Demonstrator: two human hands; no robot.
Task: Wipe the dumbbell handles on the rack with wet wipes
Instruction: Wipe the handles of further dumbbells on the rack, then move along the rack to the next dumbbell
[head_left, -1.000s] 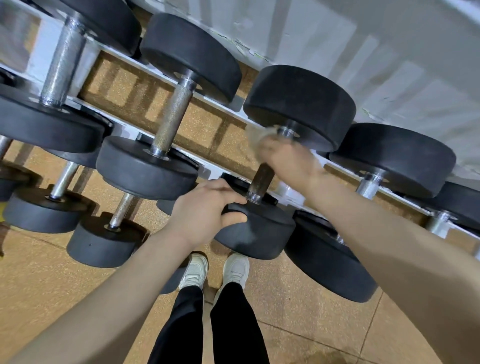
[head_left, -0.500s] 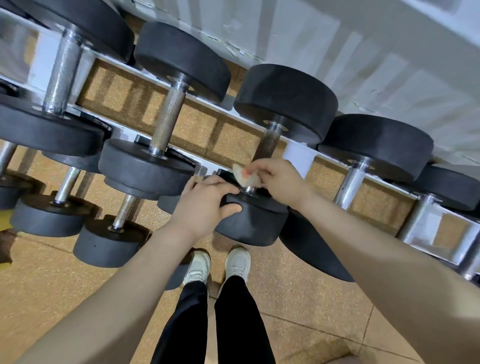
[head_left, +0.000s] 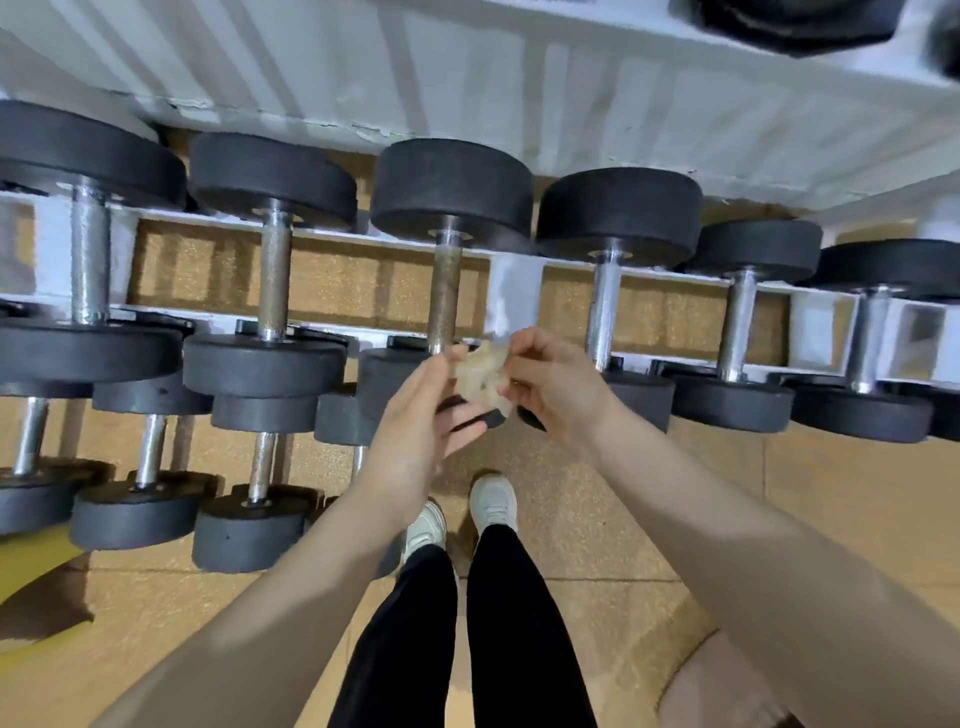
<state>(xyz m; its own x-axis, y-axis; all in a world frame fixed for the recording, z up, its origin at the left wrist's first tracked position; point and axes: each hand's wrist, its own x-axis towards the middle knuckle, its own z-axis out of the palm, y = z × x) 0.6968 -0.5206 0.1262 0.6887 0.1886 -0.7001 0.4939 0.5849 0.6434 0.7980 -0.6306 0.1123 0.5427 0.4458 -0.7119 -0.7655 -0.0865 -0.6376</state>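
Both hands have come off the dumbbell and moved back toward the person, and the wipe has come away with them. Now the wet wipe (head_left: 480, 378) is a crumpled, dirty-looking wad held up between the two hands, in front of the near weight of the middle dumbbell. The right hand (head_left: 553, 392) pinches the right side of the wipe with curled fingers. The left hand (head_left: 423, 423) has its fingers mostly straight, and its fingertips touch the left side of the wipe; I cannot tell if it is really gripping it. Just above the hands is the brown, rusty-looking handle (head_left: 445, 291) of the middle dumbbell, and no hand touches it. The rack (head_left: 517, 288) is white, with a row of black dumbbells lying across its rails, and their shiny handles point toward the person. A lower row of smaller dumbbells (head_left: 244, 519) sits on the left, nearer the floor. The floor (head_left: 727, 493) is tan with thin lines. Behind the rack is a white wall (head_left: 467, 67) with stripes of light and shadow. Down below you can see black trousers and white shoes (head_left: 493, 501).
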